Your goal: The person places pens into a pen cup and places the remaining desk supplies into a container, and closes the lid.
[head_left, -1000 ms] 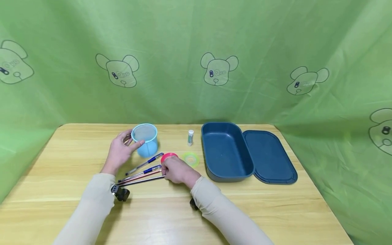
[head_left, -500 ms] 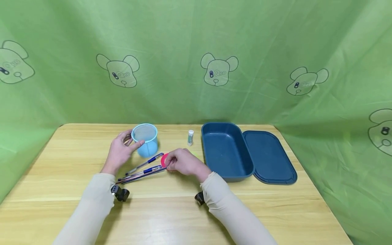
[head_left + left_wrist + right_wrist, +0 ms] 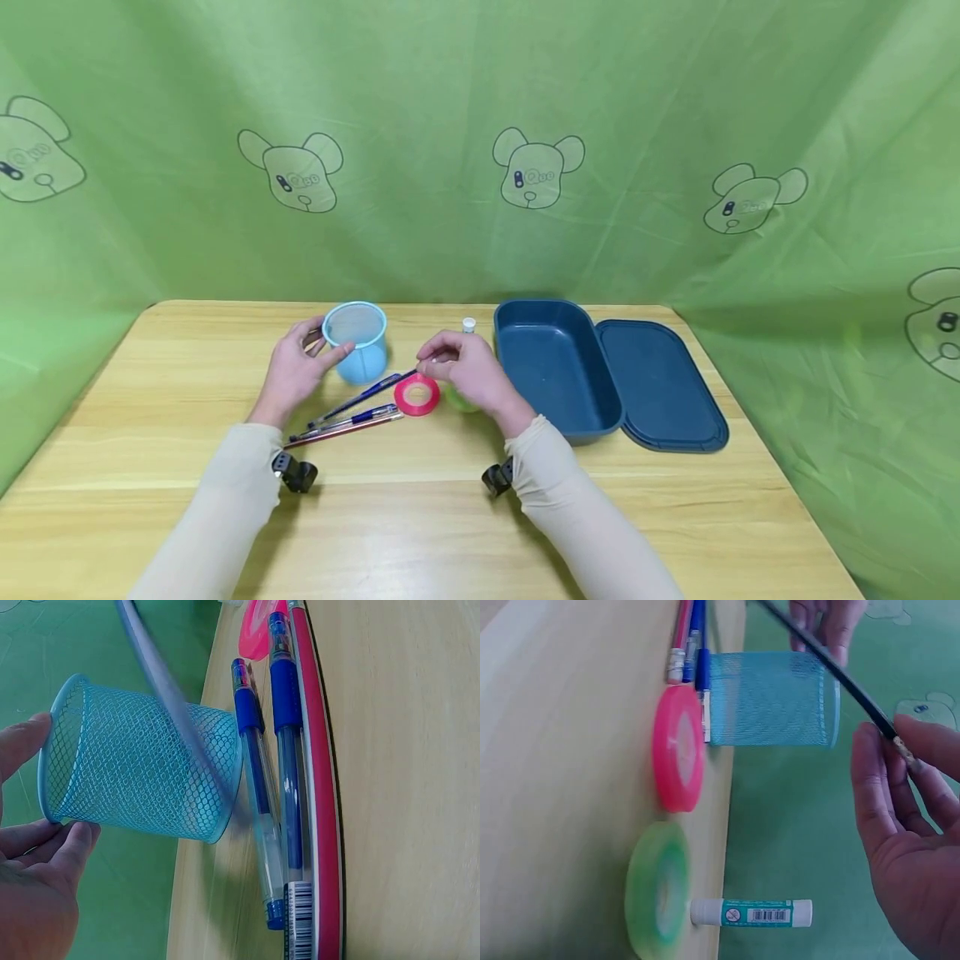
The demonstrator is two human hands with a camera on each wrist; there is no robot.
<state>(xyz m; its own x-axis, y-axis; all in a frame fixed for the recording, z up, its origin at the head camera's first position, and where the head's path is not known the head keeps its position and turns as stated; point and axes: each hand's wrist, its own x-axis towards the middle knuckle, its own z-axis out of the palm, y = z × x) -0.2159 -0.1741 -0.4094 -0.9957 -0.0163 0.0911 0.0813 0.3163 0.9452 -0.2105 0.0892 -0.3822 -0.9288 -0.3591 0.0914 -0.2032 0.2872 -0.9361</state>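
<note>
My left hand [image 3: 294, 371] grips the rim of a light blue mesh pen cup [image 3: 362, 358], which stands upright at the back left. Between thumb and fingertips, my right hand [image 3: 472, 373] pinches the metal-tipped end of a dark pencil [image 3: 847, 686]. The pencil slants down to the left, and in the left wrist view its blurred length crosses in front of the cup. Below it on the table lie two blue pens [image 3: 289, 765] and a red pencil [image 3: 319, 772]. A pink tape roll [image 3: 417, 408] lies by their right ends.
A green tape roll [image 3: 656, 892] lies partly under my right hand in the head view, with a glue stick [image 3: 754, 913] standing behind it. Further right is a dark blue box [image 3: 551, 367], open-topped, with its lid [image 3: 663, 383] flat beside it. A green curtain [image 3: 420, 233] hangs behind.
My right hand has lifted the dark pencil off the table beside the red pencil and moved up and back with it, uncovering the pink tape roll. The left hand stays on the cup.
</note>
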